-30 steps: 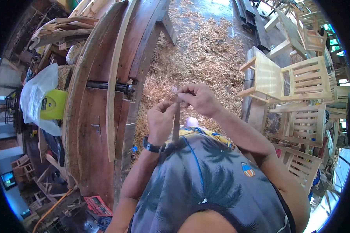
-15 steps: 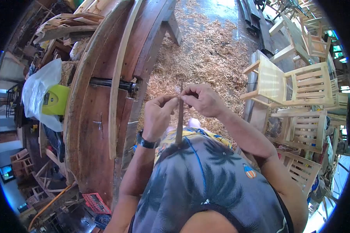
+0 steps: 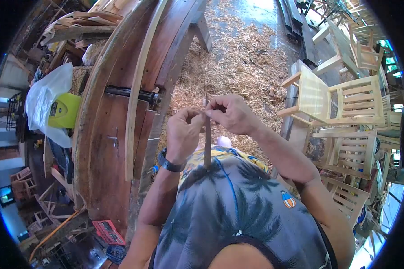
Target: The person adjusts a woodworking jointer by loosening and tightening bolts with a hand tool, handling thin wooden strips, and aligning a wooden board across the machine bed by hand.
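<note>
A long, thin, dark brown tapered strip (image 3: 208, 150) stands in front of my body, its wider end against my shirt and its narrow tip pointing away. I cannot make out what kind of thing it is. My left hand (image 3: 184, 132) is closed in a pinch at the strip's left side, around mid-length. From the right, my right hand (image 3: 233, 115) pinches at the same spot, thumb and forefinger together. The fingertips of both hands nearly meet there. Anything small between them is hidden.
Left of me runs a wooden workbench (image 3: 107, 179) with a long pale wood strip (image 3: 137, 89) and a black cylinder (image 3: 130, 93). A yellow-green case (image 3: 65, 111) lies under plastic. Shavings (image 3: 238, 58) cover the floor. Wooden chairs (image 3: 359, 101) stand at the right.
Both hands stay at the strip with only small finger shifts. My right hand's fingertips have moved slightly left, and the view has tilted a little.
</note>
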Demonstrator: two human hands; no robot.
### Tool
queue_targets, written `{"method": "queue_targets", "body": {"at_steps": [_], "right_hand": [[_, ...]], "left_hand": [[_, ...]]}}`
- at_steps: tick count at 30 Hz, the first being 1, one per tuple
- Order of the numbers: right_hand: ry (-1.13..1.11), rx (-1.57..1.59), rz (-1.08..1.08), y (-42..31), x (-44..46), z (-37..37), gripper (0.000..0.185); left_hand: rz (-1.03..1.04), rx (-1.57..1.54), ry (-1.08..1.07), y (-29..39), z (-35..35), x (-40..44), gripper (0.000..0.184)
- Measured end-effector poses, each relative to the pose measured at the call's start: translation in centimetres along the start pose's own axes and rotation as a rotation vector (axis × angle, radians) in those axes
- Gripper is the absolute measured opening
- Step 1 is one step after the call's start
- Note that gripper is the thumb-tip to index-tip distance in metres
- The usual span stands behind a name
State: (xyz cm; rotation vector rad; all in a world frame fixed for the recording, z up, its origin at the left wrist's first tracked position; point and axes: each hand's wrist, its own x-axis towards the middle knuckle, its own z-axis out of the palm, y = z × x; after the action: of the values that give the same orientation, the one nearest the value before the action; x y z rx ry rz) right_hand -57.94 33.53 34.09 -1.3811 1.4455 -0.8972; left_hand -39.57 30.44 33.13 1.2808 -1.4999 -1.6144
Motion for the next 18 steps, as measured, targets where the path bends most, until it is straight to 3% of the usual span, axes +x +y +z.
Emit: {"method": "queue_targets", "body": {"at_steps": [5,8,9,12,13,18], "right_hand": [[0.058,0.056,0.020,1.8,-0.3,-0.4,0.017],[0.052,0.064,0.063,2.0,-0.6,-0.7,0.020],[0.041,0.059,0.065,2.0,-0.6,-0.7,0.020],[0.036,0.021,0.064,0.6,-0.5,-0.4,0.020],[0.008,0.030,0.058,0.6,-0.4,-0.3,0.018],[-0.030,0.046,0.023,0.2,-0.3,0.1,0.014]], "left_hand": [[-0.221,-0.022,0.048,-2.1,-1.9,-1.6,0.015],[0.116,0.287,0.138,-4.8,-2.4,-2.8,0.021],[0.091,0.157,0.116,-3.8,-2.0,-3.3,0.030],[0.028,-0.013,-0.018,-1.5,-1.1,-3.1,0.031],[0.011,0.069,-0.013,0.5,-0.7,-3.1,0.023],[0.025,0.031,-0.031,0.5,0.0,-1.9,0.019]]}}
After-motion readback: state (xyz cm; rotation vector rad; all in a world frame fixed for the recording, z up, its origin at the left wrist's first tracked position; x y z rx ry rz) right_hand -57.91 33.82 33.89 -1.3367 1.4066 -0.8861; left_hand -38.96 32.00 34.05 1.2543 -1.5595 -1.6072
